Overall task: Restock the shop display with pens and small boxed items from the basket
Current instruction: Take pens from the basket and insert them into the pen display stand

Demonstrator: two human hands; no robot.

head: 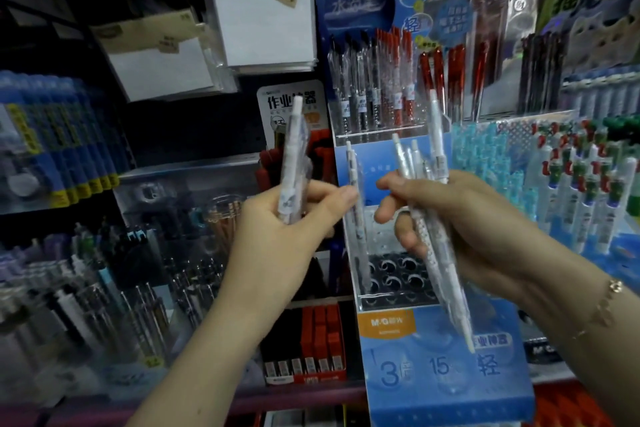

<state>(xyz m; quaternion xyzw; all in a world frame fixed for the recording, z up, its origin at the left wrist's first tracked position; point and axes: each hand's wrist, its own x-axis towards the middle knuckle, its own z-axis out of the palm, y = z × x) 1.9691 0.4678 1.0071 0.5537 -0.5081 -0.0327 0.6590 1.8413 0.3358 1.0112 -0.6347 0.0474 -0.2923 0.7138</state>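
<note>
My left hand [291, 218] grips a white pen in a clear wrapper [292, 156], held upright in front of the shelves. My right hand [460, 222] holds a bundle of several white wrapped pens [426, 184], tips pointing down to the right. Between the hands one white pen [356, 218] stands in the blue display stand [443, 374], whose clear tray of round holes [391, 274] is mostly unfilled. The stand's upper tier [377, 94] carries black and red pens. No basket is in view.
Hanging paper pads [263, 10] fill the upper left. Blue packs [62, 142] line the left shelf, with clear pen holders [121, 288] below. Red boxes [311, 347] sit under my left hand. More pen racks [588, 191] stand at the right.
</note>
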